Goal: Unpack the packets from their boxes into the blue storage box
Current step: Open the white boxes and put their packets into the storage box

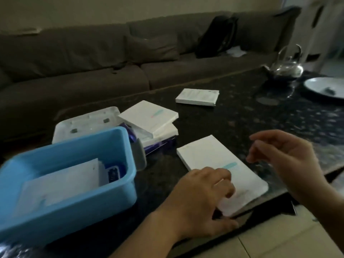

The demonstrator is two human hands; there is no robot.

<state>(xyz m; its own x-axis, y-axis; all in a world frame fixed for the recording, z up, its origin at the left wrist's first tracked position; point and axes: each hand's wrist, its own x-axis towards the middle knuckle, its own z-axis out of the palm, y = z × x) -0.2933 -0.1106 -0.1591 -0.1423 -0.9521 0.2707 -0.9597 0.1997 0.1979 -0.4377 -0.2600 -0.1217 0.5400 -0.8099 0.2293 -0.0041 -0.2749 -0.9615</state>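
The blue storage box (78,185) stands at the near left of the dark table, with white packets (61,181) lying inside it. A flat white box (214,161) with a teal mark lies near the table's front edge. My left hand (201,200) grips the near end of that box, fingers curled over the top and thumb at its edge. My right hand (284,159) hovers just right of the box with loosely curled fingers, holding nothing. Two more white boxes (149,116) are stacked behind the storage box. A third white box (197,96) lies further back.
The storage box's clear lid (85,121) lies behind it. A purple-edged box (160,144) sits under the stack. A metal kettle (286,66) and a white plate (323,88) stand at the far right. A sofa runs behind the table (242,118).
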